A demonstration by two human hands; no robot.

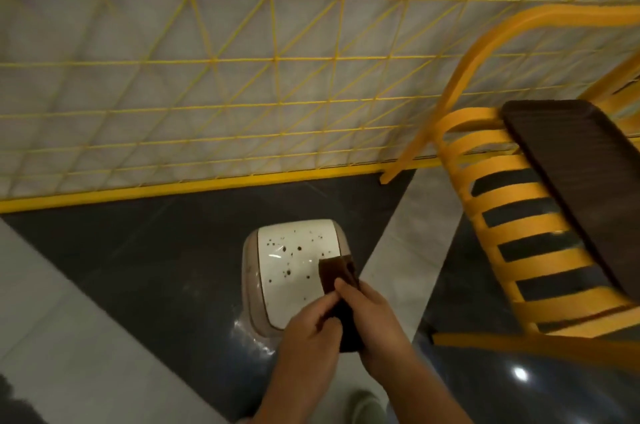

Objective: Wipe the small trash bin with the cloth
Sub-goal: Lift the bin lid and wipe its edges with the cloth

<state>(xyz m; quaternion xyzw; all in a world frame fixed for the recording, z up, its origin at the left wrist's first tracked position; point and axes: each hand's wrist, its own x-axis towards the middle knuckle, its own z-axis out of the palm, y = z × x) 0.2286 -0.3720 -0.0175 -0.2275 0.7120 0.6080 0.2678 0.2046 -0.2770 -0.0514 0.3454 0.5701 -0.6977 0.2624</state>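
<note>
Dark glossy floor (145, 250) w/ spotted bin (294, 267) — yellow mesh fence (207, 77) behind

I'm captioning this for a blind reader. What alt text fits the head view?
Both hands, left hand and right hand, hold a dark cloth over a small white bin whose lid is speckled with dark spots. A yellow chair stands at right and a yellow fence behind.

1 trash bin (294, 269) ahead of hands – 1 cloth (341, 288) betw. 2 hands: left hand (310, 337), right hand (377, 330); 1 yellow chair (512, 201) right of them.
</note>
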